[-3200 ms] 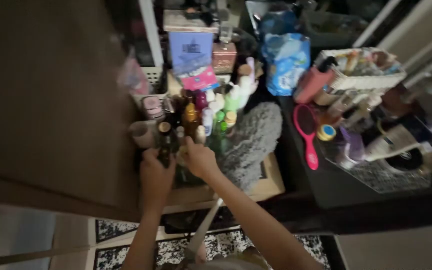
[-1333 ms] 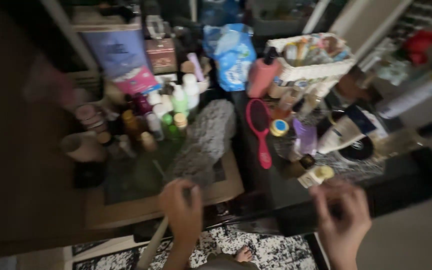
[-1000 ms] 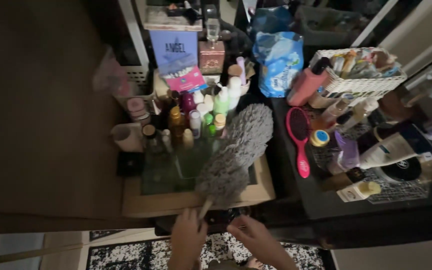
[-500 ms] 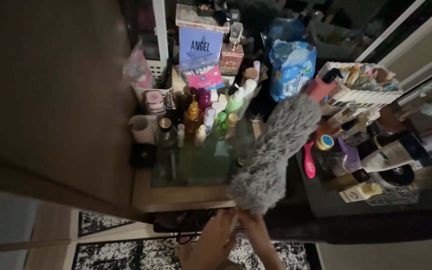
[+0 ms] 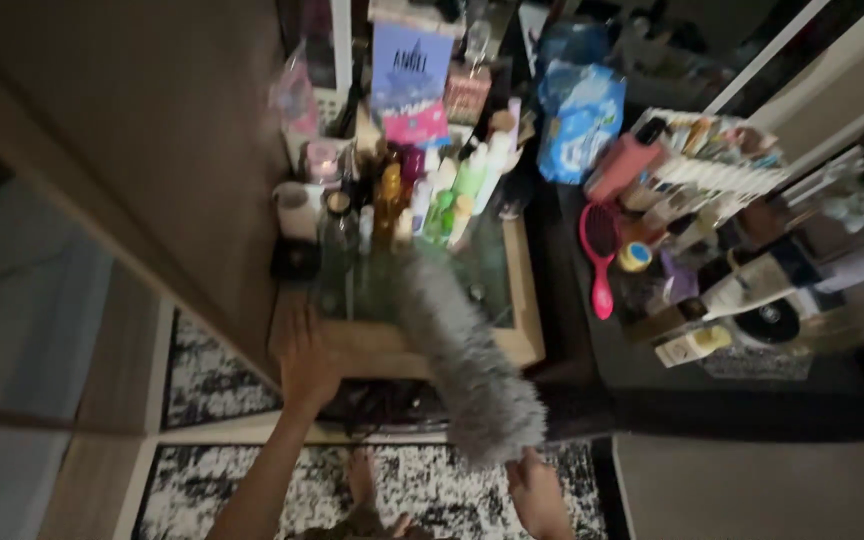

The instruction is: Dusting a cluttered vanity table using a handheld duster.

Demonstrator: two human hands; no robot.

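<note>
A long, fluffy grey duster [image 5: 462,350] lay slanted across the front edge of a wooden tray [image 5: 520,320] with a glass top, its shaggy head reaching from the middle of the glass down past the tray's front right corner. The person's right hand [image 5: 537,492] closed around the duster's lower end near the bottom of the picture (the handle itself was hidden by the fibres). The left hand [image 5: 308,362] rested flat, fingers spread fairly wide, on the tray's front left corner, gripping nothing.

At the back edge of the tray stood a tight cluster of small bottles [image 5: 422,195], smooth plastic and glass in amber, green, white and red, with a pale mug [image 5: 296,208] at the back left corner. Behind them leaned a flat blue box [image 5: 410,68] and a crinkled blue plastic bag [image 5: 578,120]. On the dark counter [image 5: 632,365] to the right, a glossy pink hairbrush [image 5: 598,255] lay near the counter's left edge, and a white woven basket [image 5: 717,170] of tubes sat toward its back edge. A speckled black-and-white rug [image 5: 422,490] covered the floor below.
</note>
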